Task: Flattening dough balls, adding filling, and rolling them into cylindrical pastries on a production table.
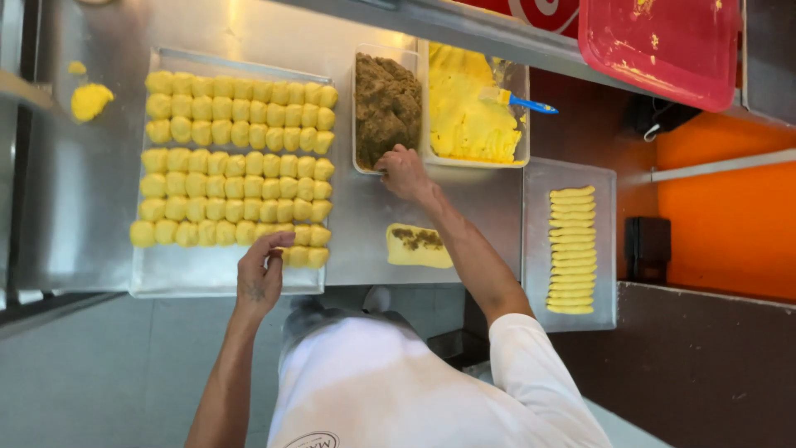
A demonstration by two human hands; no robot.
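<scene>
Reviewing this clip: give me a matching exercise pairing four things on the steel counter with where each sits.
Things:
1. left hand
2. right hand
3. blue-handled brush
4. flat dough piece

Places:
A. lying in the tub of yellow dough
B. at the near row of yellow rolls
C. on the bare counter, topped with brown filling
D. at the tub of brown filling

Pairs: 1-B, 2-D, 3-A, 4-C

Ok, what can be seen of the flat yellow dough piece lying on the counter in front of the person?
The dough piece is a flattened, pale yellow, roughly rectangular slab lying flat on the steel counter, between the big tray of rolls and the tray of strips. Dark brown crumbly filling sits along its upper part. Neither hand touches it.
</scene>
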